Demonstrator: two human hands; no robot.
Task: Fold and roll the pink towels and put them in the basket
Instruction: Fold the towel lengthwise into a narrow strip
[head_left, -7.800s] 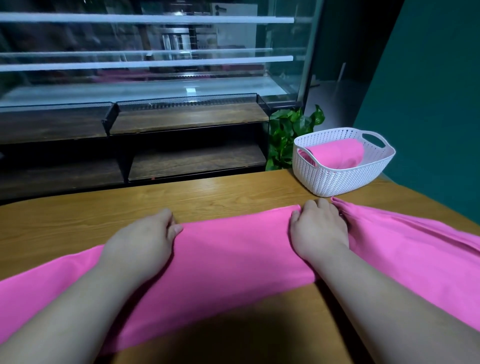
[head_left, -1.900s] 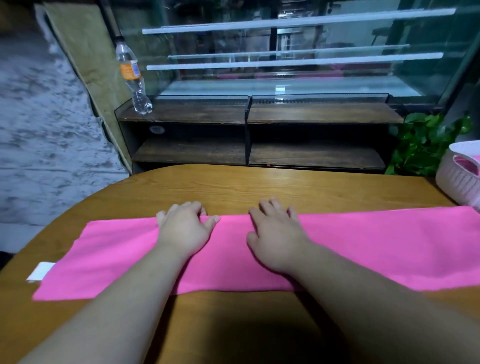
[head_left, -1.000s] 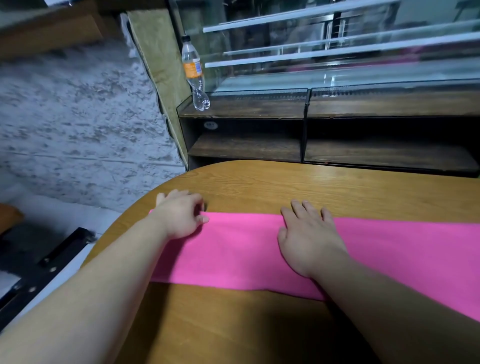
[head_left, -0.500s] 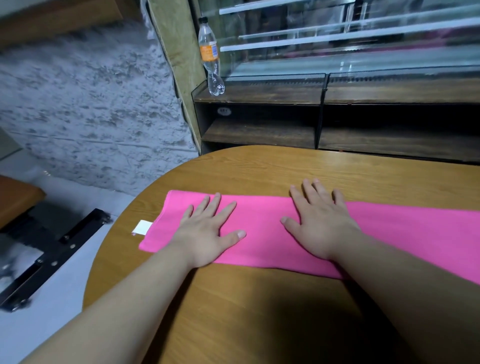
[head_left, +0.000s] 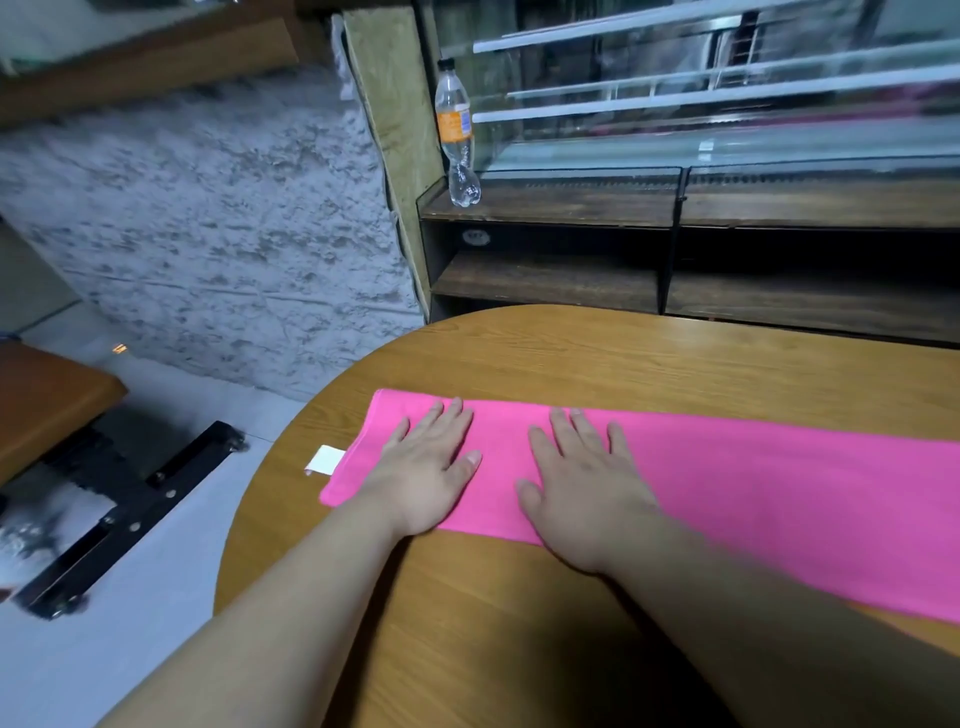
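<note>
A pink towel (head_left: 753, 488), folded into a long strip, lies flat across the wooden table (head_left: 519, 623) and runs off the right edge of the view. A white label (head_left: 324, 460) sticks out at its left end. My left hand (head_left: 426, 467) presses flat on the towel near that left end, fingers straight. My right hand (head_left: 582, 483) lies flat on the strip just to the right of it, fingers spread. The basket is out of view.
The table's rounded left edge (head_left: 270, 467) is close to the towel's end, with floor and a black metal frame (head_left: 130, 509) beyond. Dark wooden shelves (head_left: 675, 244) stand behind the table, with a plastic bottle (head_left: 456, 135) on top.
My view has swung left along the towel, so the basket has left the frame. Both hands slid left along the strip and now lie flat near its left end.
</note>
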